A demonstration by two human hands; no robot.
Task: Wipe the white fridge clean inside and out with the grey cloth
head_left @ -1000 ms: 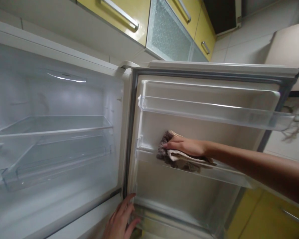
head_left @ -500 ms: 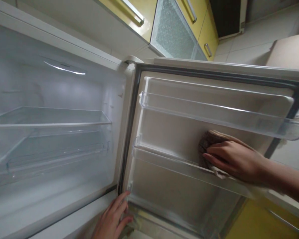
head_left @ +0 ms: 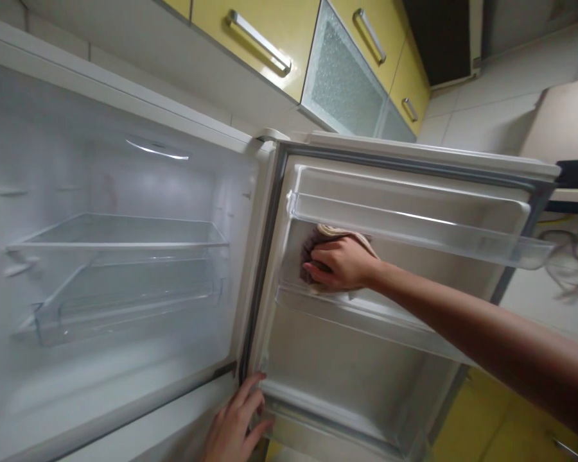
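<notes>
The cloth [head_left: 308, 247] is shifting hingeward, my right fingers [head_left: 331, 255] clutching it. I'm wiping the door [head_left: 347, 359], coverage unclear, left fingers [head_left: 249, 389] resting spread.

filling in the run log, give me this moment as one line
fridge door: open | right hand: holds bunched cloth against door's inside, below top rack | left hand: by door's lower hinge-side corner

A crumpled brown-and-cream cloth [head_left: 309, 252] is textured with rough-looking pile. The white refrigerator door [head_left: 347, 359] is lined with smooth, matt plastic; glossy, clear plastic is seen in its long upper rack [head_left: 424, 228]. The yellow cabinet front [head_left: 298, 32] is high-gloss.
</notes>
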